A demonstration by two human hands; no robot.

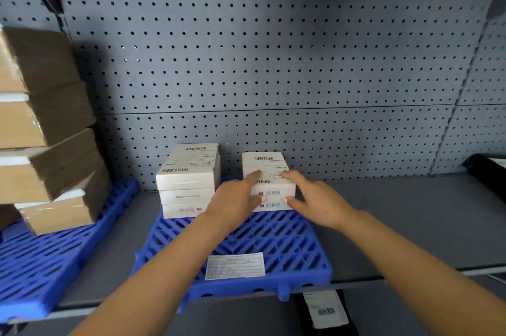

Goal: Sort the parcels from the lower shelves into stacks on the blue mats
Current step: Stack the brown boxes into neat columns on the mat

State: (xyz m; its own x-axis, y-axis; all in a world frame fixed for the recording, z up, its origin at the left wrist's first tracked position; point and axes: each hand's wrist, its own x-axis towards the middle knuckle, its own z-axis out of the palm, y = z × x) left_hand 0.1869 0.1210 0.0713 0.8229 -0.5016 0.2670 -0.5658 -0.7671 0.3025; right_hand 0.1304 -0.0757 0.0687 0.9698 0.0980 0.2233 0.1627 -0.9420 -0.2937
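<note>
Left hand: the left hand (235,198) is seen on the near left corner of the right white stack (269,168), forefinger laid flat across the top label, thumb pressed against the front face, so the stack is pinched between them.
Right hand: the right hand (319,198) is mirrored on the near right corner, fingers spread over the top, thumb tucked against the front, the same stack clamped from that side.
Right white stack: it is stood at the back of the centre blue mat (273,248), close to the pegboard (273,61), barcodes shown on its top and front faces.
Left white stack: the left white stack (189,179) is found just beside it on the same mat, three boxes high, a narrow gap kept between the two.
Brown parcels: a tall, uneven pile of brown parcels (46,122) is carried by the left blue mat (41,267), the upper boxes skewed against the lower.
Mat label: a white paper label (235,266) is fixed flat at the front of the centre mat.
Shelf: both mats are borne by the grey shelf (397,220), bare metal seen to the right.
Below the shelf edge: a black packet (325,308) with a white barcode tag is glimpsed.
</note>
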